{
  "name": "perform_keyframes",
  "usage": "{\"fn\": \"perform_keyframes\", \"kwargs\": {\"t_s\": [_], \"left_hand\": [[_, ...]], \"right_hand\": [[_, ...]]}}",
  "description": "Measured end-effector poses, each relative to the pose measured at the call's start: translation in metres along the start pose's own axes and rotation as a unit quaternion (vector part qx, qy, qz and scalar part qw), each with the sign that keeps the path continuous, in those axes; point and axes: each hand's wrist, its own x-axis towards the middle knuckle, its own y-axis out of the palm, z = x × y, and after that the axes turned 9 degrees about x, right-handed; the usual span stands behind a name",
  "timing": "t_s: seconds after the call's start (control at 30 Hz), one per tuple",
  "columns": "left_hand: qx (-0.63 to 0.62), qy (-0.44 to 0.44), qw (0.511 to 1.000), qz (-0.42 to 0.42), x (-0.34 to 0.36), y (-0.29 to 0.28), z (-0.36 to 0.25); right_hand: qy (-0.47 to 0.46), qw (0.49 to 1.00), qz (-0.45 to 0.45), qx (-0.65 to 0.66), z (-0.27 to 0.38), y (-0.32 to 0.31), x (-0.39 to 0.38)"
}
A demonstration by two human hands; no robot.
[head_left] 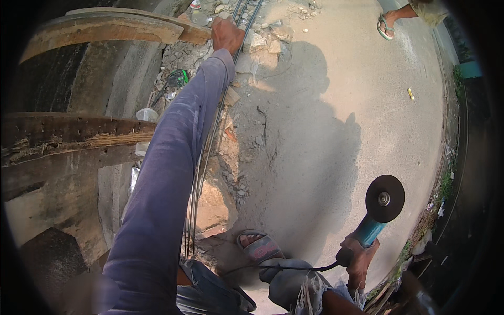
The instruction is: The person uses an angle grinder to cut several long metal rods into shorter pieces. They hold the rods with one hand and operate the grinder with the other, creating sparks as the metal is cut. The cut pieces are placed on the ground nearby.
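Observation:
My left arm reaches far forward. At its end my left hand [227, 35] is closed on thin steel rods [198, 181], which run from beside my legs to the far edge of the view. Which of the rods lie inside the fist is hidden. Low on the right, my right hand [360, 258] grips an angle grinder [369, 230] by its blue-green body. The grinder's dark cutting disc [389, 203] points forward, away from the rods and above the pavement. A black cord [294, 268] trails from the tool's rear across my knee.
Broken stones [210, 197] and rubble lie along the rods. Wooden beams [79, 134] jut in from the left. A green-and-black object [177, 79] sits among the debris. Another person's sandalled foot [387, 26] stands at the far right. My own sandal [261, 248] is near the rods.

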Motion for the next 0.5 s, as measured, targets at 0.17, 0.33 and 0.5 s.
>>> {"fn": "perform_keyframes", "kwargs": {"t_s": [0.17,0.33,0.5], "left_hand": [[0.017,-0.014,0.999,0.030,0.007,-0.050,0.070],[-0.207,-0.109,0.972,-0.016,-0.166,-0.269,0.017],[-0.271,-0.355,0.894,-0.025,-0.581,-0.590,0.025]], "right_hand": [[-0.082,0.992,0.095,-0.024,-0.014,0.020,-0.008],[-0.106,0.985,0.126,-0.045,-0.093,0.017,-0.101],[-0.116,0.978,0.163,-0.063,-0.262,-0.004,-0.283]]}}
